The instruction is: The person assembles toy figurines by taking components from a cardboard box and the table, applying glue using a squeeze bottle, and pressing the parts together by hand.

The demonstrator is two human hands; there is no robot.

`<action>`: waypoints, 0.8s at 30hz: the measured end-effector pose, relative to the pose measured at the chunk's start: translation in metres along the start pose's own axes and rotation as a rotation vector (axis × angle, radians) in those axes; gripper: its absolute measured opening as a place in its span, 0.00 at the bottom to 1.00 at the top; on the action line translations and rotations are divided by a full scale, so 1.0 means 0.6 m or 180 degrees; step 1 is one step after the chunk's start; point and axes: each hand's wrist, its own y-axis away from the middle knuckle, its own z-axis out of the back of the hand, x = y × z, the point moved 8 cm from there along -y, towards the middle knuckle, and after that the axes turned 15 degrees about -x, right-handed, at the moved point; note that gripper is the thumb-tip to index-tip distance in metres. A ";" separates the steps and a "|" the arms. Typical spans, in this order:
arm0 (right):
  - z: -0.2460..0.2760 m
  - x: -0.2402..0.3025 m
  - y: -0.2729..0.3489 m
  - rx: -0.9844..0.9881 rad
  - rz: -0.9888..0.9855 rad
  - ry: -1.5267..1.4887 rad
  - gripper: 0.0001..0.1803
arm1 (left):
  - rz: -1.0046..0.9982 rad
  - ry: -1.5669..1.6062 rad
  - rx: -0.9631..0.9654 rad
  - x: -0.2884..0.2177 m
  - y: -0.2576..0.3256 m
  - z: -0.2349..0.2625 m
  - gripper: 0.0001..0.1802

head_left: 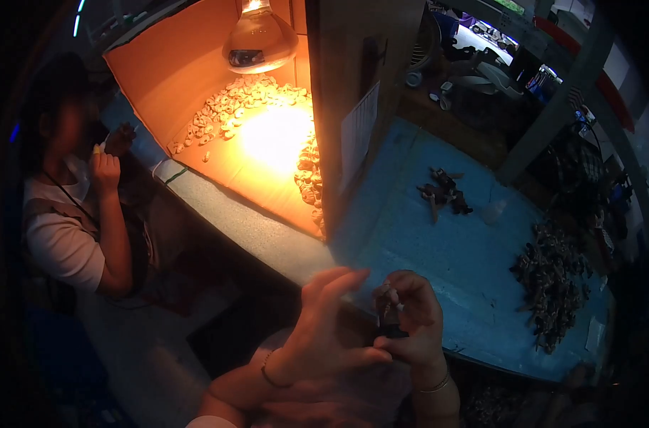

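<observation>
In front of my body, over the near edge of the blue table (410, 278), my right hand (421, 321) grips a small figurine (389, 311). Its upper part looks pale and its lower end dark; finer detail is lost in the dim light. My left hand (321, 332) hovers just left of it, fingers and thumb spread apart in a wide curve with nothing between them. The left thumb tip points toward the figurine's dark lower end; whether they touch I cannot tell.
A glowing heat lamp (260, 41) hangs over a cardboard box (171, 64) with many small pale pieces (232, 103). Dark figurines (444, 192) lie mid-table, a large heap (553, 285) at right. A wooden panel (353, 78) stands between. A co-worker (71, 228) sits left, hands raised.
</observation>
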 end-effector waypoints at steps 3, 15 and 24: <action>-0.003 0.008 0.004 0.0182 0.0039 -0.0217 0.39 | -0.0160 0.0041 0.0139 -0.012 0.005 -0.015 0.46; -0.026 0.001 -0.003 0.0031 -0.0128 0.0252 0.40 | -0.0141 0.0083 0.0068 -0.004 -0.001 0.009 0.39; -0.068 -0.034 0.012 -0.0324 -0.0558 0.0317 0.57 | 0.0173 0.0864 0.0080 0.031 0.019 0.034 0.42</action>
